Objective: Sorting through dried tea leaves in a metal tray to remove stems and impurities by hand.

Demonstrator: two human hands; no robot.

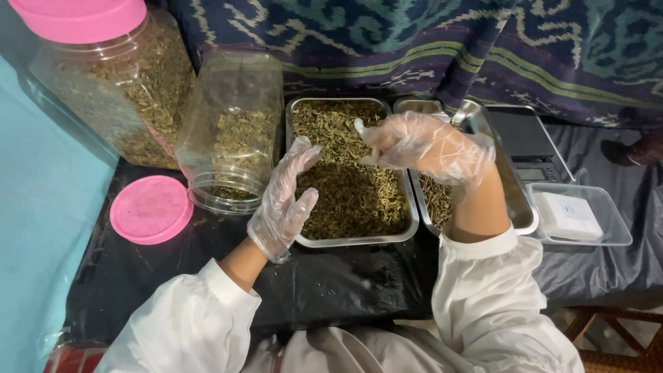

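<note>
In the head view, the gloved left hand point(284, 200) hung open over the near left edge of the steel tray point(411, 215) of dried herbs point(349, 186). The gloved right hand point(425, 146) hovered above the herbs, fingers curled, perhaps pinching a bit. An open jar point(231, 131) lay just left of the tray, its pink lid point(151, 209) beside it.

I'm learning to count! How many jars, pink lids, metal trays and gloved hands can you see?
Jars: 2, one closed, one open on its side
Pink lids: 2, one on the jar, one loose
Metal trays: 2
Gloved hands: 2, left, right
Total: 8
</note>
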